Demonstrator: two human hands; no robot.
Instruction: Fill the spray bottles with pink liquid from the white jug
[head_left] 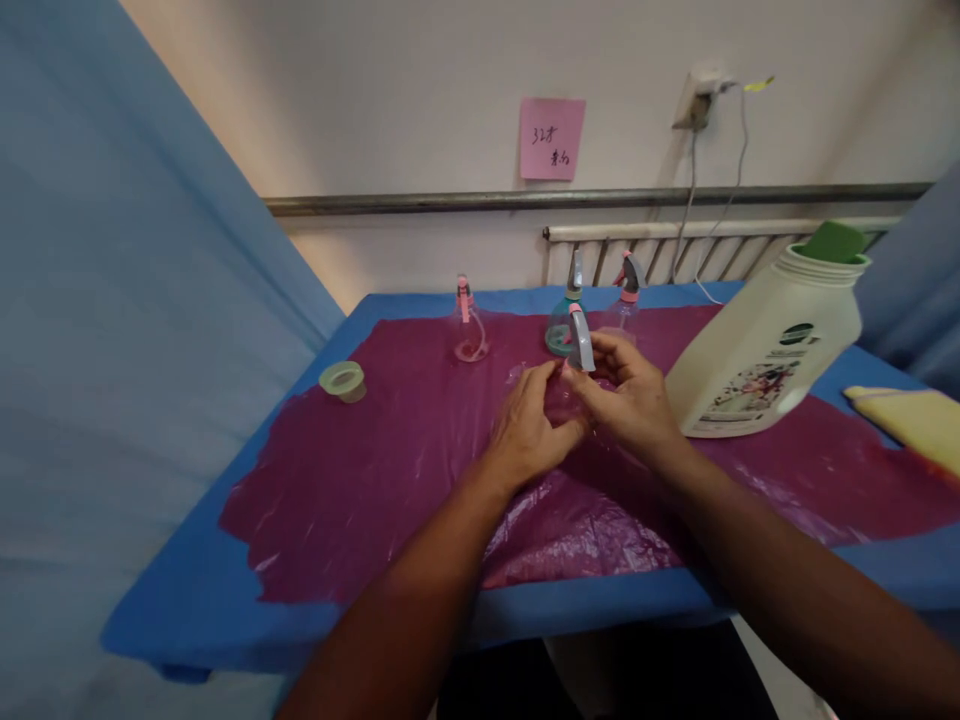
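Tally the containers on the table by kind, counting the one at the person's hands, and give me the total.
Spray bottles: 4
Large pale jug: 1
Small pale-green cup: 1
Total: 6

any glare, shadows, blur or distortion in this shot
Head view: white glare streaks the purple sheet, mostly toward its front edge, with shade between the forearms; head view: the held sprayer has a clear body, hard to discern; head view: the jug leans outward, possibly lens distortion, its small print unreadable.
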